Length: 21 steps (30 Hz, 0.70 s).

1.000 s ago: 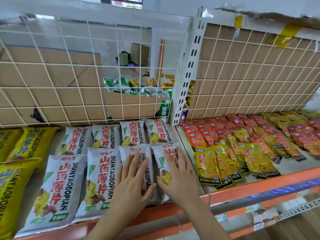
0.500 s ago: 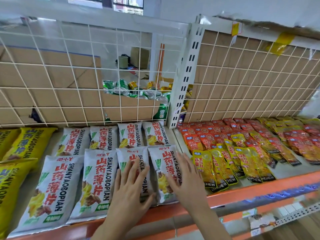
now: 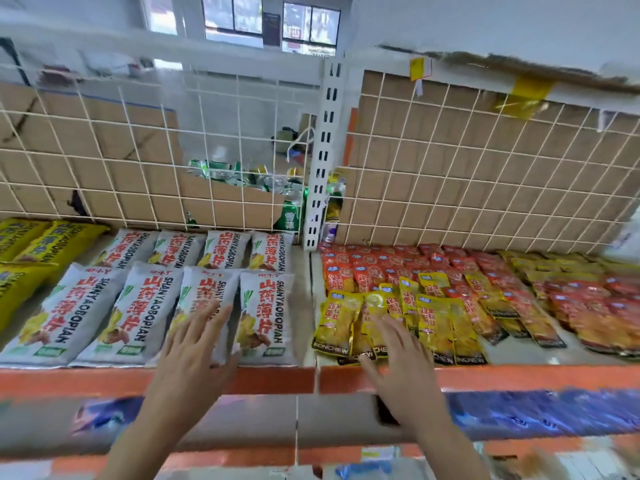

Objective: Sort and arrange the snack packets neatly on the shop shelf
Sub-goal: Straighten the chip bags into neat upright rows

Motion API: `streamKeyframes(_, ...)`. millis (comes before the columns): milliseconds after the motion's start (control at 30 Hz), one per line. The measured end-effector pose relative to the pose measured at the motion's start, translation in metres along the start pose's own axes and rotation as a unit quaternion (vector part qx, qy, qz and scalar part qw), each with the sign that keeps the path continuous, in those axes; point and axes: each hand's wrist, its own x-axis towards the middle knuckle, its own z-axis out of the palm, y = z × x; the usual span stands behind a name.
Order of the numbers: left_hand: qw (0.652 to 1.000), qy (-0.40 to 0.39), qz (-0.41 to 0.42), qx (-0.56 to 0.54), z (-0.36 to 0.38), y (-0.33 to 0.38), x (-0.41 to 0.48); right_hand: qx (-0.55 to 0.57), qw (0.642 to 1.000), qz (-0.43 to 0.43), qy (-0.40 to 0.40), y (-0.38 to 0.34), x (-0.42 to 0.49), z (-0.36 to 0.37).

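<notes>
White foil snack packets (image 3: 79, 306): 2 rows of 4, lying flat side by side in left bay of shelf (image 3: 308, 306). Print reads "SHANYAOBOPIAN" in black, w/ large red Chinese characters alongside.

L hand (image 3: 194, 351): palm down, fingers straight & spread, grasping nothing. Fingertips lie over lower half of 3rd front-row packet (image 3: 204, 289); blur hides whether they actually touch.

R hand (image 3: 398, 358): likewise released, fingers fanned, palm down over bottom ends of small yellow sachets (image 3: 336, 320) at front of right bay. Holds nothing; contact can't be told.

Sachet bottom bands read "KONCHEW", some partly cut off by the hand.

Red sachets (image 3: 377, 268): overlapping rows behind & to right of the yellow ones; text too small to read.

Large yellow bags (image 3: 52, 237): far left; print blurred.

Fixtures: orange front rail (image 3: 69, 379); white wire grid (image 3: 104, 150) backed w/ cardboard (image 3: 450, 168); green cans (image 3: 277, 183) visible through a gap beside slotted white upright (image 3: 323, 157).
</notes>
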Motion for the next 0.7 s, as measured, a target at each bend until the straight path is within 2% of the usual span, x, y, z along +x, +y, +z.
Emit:
streamKeyframes(167,0.999,0.032,-0.003,0.021,0.000,0.021,-0.023,-0.003,0.999,0.010,-0.040,0.058,-0.023,-0.017)
streamKeyframes(300,0.998,0.058,0.023,0.028,0.003,0.038,-0.032,0.017,0.999,0.034,-0.001,0.088,-0.038,-0.030)
streamKeyframes(700,0.996,-0.016,0.085,0.026,0.034,0.074,0.010,-0.008,0.997,0.073,0.003,0.140,-0.033,-0.049)
